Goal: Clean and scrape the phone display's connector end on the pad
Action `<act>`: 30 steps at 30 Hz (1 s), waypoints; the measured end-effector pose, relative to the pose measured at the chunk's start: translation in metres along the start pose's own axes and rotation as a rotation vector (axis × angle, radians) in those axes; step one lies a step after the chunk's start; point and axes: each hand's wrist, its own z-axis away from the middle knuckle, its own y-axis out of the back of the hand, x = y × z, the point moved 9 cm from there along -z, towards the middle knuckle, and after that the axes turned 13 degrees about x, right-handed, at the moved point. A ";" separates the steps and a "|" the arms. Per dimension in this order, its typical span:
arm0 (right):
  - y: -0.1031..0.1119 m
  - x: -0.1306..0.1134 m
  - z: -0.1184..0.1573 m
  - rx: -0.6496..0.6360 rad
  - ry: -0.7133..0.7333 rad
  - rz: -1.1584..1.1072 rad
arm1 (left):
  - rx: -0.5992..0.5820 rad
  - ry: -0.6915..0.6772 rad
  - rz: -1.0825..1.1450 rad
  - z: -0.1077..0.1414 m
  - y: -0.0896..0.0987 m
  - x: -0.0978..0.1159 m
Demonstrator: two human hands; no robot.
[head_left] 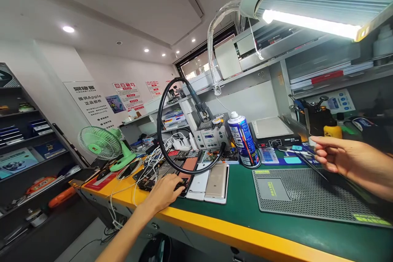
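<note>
Left hand (166, 191) over dark device (184, 183), right hand (345, 156) curled near mat (307, 198), grips unclear

On the green-topped, yellow-edged bench (241, 196), a pale-green round-caged desk fan (100, 143) stands far left, white tangled cables (150, 157) to its right. Near centre, the bare left hand (167, 191) is at a black rectangular device (183, 183) — right of it lie a flat white phone (199, 182), then a flat gold phone (216, 182). Behind these stands a boxy grey control unit (210, 137), a cylindrical blue spray can (242, 137) rightward; near right lies a rectangular grey perforated mat (302, 192)
</note>
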 end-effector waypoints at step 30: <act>0.002 0.004 -0.008 -0.039 0.064 0.034 | 0.080 0.307 0.038 -0.005 -0.011 -0.003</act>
